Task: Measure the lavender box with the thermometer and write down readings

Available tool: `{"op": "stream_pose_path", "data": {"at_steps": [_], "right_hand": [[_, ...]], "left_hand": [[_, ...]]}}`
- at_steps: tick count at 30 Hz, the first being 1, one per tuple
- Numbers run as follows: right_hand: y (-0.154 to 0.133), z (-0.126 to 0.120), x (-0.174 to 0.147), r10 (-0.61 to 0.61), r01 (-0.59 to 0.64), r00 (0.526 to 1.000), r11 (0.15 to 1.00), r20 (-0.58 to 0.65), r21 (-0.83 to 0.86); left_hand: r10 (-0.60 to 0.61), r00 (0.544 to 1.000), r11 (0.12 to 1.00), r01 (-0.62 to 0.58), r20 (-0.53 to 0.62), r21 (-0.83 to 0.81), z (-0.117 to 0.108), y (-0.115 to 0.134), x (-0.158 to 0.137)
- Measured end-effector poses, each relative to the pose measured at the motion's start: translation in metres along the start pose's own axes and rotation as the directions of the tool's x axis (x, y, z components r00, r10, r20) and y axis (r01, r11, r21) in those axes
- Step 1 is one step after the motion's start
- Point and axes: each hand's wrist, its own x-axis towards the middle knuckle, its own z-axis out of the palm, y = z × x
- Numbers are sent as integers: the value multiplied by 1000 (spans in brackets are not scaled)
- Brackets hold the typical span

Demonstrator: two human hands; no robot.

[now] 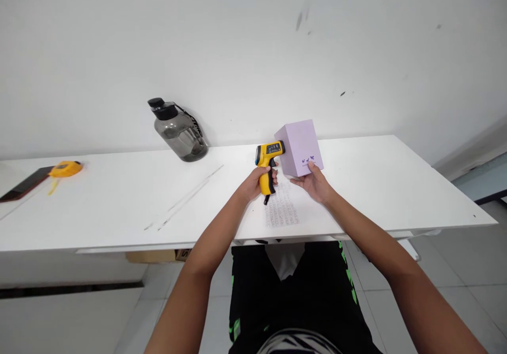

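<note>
A yellow and black infrared thermometer gun point(266, 156) is upright in my left hand point(253, 183), which is closed around its handle. Its front end points right, at the side of a lilac box point(301, 145). Whether the two touch I cannot tell. My right hand point(316, 183) grips the box at its lower edge, thumb on the front face near small dark purple marks and fingers underneath. The box is tilted. Below the hands a sheet of clear bubble wrap point(282, 211) lies flat on the white table point(356, 185).
A large grey see-through water bottle point(180, 132) with a black lid stands near the wall, left of my hands. Farther left are a yellow tape measure point(66, 168) and a dark flat object point(26, 183). The table's front edge runs close to my body.
</note>
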Motion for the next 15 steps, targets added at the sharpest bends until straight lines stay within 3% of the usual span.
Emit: {"op": "stream_pose_path", "data": {"at_steps": [15], "right_hand": [[1,-2,2,19,-19,999,1000,-27,23]], "left_hand": [[26,1000,1000,-26,-3,9,-1,-4,1]]}}
